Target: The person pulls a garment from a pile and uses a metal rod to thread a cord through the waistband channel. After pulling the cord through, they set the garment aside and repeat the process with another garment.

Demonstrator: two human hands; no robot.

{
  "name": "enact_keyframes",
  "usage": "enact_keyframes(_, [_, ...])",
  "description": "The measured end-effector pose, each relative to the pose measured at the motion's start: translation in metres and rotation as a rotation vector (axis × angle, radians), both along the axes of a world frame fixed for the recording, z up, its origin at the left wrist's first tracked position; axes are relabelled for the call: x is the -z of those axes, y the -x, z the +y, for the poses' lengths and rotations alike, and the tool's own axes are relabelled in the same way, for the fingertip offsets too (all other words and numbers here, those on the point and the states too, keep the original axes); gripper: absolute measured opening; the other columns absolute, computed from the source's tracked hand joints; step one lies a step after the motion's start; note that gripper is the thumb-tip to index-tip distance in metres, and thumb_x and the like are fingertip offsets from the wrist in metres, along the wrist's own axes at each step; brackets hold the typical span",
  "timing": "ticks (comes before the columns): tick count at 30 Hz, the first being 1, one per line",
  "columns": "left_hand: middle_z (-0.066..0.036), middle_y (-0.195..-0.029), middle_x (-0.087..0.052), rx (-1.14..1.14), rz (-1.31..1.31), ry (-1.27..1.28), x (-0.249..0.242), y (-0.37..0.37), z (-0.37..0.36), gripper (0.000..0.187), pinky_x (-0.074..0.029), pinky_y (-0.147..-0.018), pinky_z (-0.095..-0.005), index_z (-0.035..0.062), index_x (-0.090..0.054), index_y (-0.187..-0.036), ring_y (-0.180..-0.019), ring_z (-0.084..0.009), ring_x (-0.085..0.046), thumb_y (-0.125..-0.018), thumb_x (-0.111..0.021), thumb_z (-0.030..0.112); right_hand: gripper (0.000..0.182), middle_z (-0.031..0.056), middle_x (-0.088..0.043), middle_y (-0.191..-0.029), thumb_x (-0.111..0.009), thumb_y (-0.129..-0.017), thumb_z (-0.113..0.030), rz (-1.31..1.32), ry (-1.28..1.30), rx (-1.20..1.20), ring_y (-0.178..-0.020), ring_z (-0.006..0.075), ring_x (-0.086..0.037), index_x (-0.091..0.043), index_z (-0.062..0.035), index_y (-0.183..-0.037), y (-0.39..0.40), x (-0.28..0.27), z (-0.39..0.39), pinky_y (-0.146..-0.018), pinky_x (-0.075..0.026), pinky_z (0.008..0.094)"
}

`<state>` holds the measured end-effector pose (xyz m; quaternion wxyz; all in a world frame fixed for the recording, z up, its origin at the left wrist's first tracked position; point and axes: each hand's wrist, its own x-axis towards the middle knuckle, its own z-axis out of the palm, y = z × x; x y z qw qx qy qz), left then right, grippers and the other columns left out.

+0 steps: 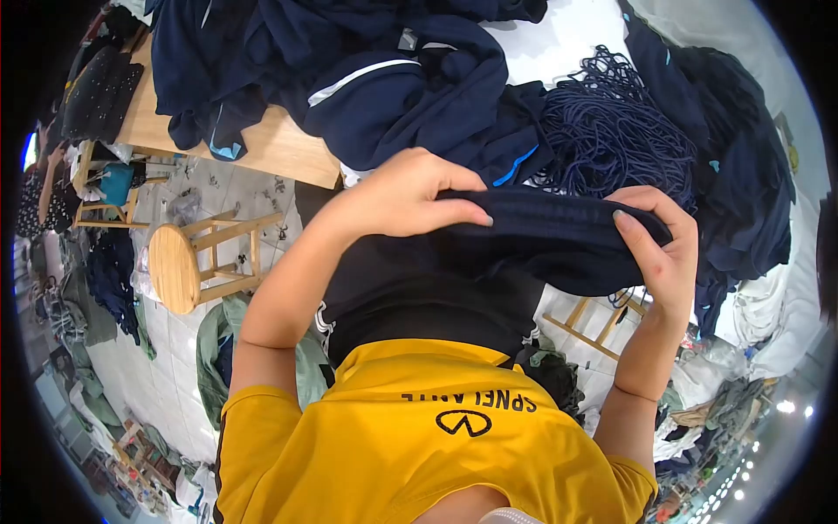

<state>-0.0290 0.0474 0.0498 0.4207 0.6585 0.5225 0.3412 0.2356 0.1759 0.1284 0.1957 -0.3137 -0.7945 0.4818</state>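
Observation:
A navy garment (550,231) with a gathered elastic waistband is stretched between my two hands above my lap. My left hand (415,196) pinches the waistband's left end between thumb and fingers. At the opposite end my right hand (663,240) grips the band, thumb on top and fingers wrapped behind. The lower part of the garment hangs in folds, and a thin cord dangles near my right hand. Just beyond the band lies a tangled heap of navy cords (615,131).
Navy garments with white stripes (384,96) are piled on the wooden table (284,144). More dark clothing (742,166) lies on the right. A wooden stool (175,269) stands at my left. Another person (48,183) is at the far left. Fabric heaps cover parts of the tiled floor.

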Motion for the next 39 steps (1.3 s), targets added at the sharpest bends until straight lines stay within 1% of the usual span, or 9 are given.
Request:
enact_keyframes(6, [-0.011,-0.085,-0.072,-0.005,-0.143,0.081,0.008,-0.008,-0.014,0.022,-0.050,-0.070,-0.0261,-0.0036,-0.068,-0.095,-0.074,-0.0175,-0.067,-0.082,-0.072,0.014,0.006,0.0003,-0.058,-0.080,-0.062,-0.086,-0.003,-0.129,0.030,-0.053,-0.076,0.0065,-0.052,-0.059,0.0001,-0.091,0.000,-0.002,-0.001,-0.070,-0.041,0.0207])
enact_keyframes(9, [-0.014,-0.083,-0.070,-0.027,-0.196,0.097,0.001,0.000,-0.025,0.030,-0.047,-0.062,-0.0289,-0.0002,-0.069,-0.097,-0.067,-0.0213,-0.065,-0.081,-0.073,0.025,0.006,-0.0014,-0.056,-0.081,-0.060,-0.089,-0.005,-0.117,-0.052,-0.027,-0.076,0.0045,-0.049,-0.058,-0.0010,-0.093,-0.008,-0.007,0.000,-0.069,-0.039,0.0189])
enact_keyframes(14, [-0.013,-0.086,-0.072,0.037,-0.113,0.091,-0.014,-0.006,-0.023,0.022,-0.051,-0.069,-0.0255,-0.0031,-0.070,-0.094,-0.077,-0.0208,-0.070,-0.080,-0.075,0.013,0.005,-0.0035,-0.050,-0.077,-0.058,-0.089,-0.004,-0.137,0.115,-0.074,-0.074,0.0043,-0.045,-0.053,-0.0036,-0.090,0.000,-0.001,-0.008,-0.069,-0.037,0.0198])
enact_keyframes(17, [-0.013,-0.086,-0.072,-0.066,-0.076,0.006,-0.002,-0.016,-0.024,0.022,-0.051,-0.067,-0.0262,-0.0030,-0.070,-0.092,-0.076,-0.0212,-0.070,-0.079,-0.075,0.014,0.017,0.0007,-0.058,-0.086,-0.065,-0.082,-0.003,-0.054,0.150,-0.180,-0.080,0.0080,-0.052,-0.050,-0.0052,-0.090,0.002,0.016,-0.007,-0.075,-0.042,0.0227])
enact_keyframes(23, [-0.015,-0.064,-0.059,0.030,0.091,-0.118,-0.006,-0.035,-0.025,0.024,-0.042,-0.050,-0.0354,0.0009,-0.064,-0.078,-0.059,-0.0330,-0.061,-0.078,-0.076,0.022,0.052,0.0150,-0.063,-0.118,-0.068,-0.072,0.002,-0.095,0.019,-0.469,-0.100,0.0248,-0.063,-0.053,-0.0022,-0.122,0.031,0.014,-0.024,-0.086,-0.046,0.0290])
enact_keyframes(24, [-0.014,-0.063,-0.059,-0.011,0.103,-0.149,-0.005,-0.038,-0.026,0.025,-0.042,-0.050,-0.0351,0.0016,-0.064,-0.076,-0.058,-0.0320,-0.060,-0.077,-0.076,0.023,0.082,0.0165,-0.053,-0.134,-0.066,-0.068,0.005,-0.153,0.063,-0.536,-0.108,0.0262,-0.059,-0.037,-0.0056,-0.144,0.034,0.016,-0.027,-0.083,-0.047,0.0289])
enact_keyframes(30, [-0.006,-0.060,-0.060,-0.190,0.352,-0.459,-0.008,-0.043,-0.031,0.022,-0.043,-0.049,-0.0329,0.0074,-0.064,-0.074,-0.054,-0.0244,-0.060,-0.072,-0.077,0.024,0.108,0.0205,-0.032,-0.150,-0.061,-0.058,0.007,-0.025,0.044,-0.333,-0.084,0.0165,-0.052,-0.011,-0.0035,-0.153,0.038,0.036,-0.041,-0.080,-0.044,0.0260])
enact_keyframes(35, [-0.001,-0.062,-0.062,-0.452,0.671,-0.632,-0.022,0.017,-0.035,0.012,-0.044,-0.051,-0.0304,0.0144,-0.064,-0.076,-0.056,-0.0183,-0.062,-0.075,-0.072,0.023,0.110,0.0232,-0.017,-0.153,-0.058,-0.057,0.018,-0.313,-0.289,0.011,-0.128,0.0352,-0.043,-0.012,-0.0099,-0.153,0.005,0.062,-0.014,-0.096,-0.047,0.0363])
enact_keyframes(39, [-0.002,-0.064,-0.062,-0.468,0.771,-0.616,-0.015,0.068,-0.043,0.019,-0.044,-0.053,-0.0312,0.0135,-0.069,-0.083,-0.056,-0.0185,-0.061,-0.070,-0.077,0.025,0.111,0.0258,-0.015,-0.153,-0.073,-0.058,0.012,-0.588,-0.416,-0.015,-0.141,0.0443,-0.021,-0.017,-0.0070,-0.151,-0.041,0.089,-0.012,-0.115,-0.024,0.0423])
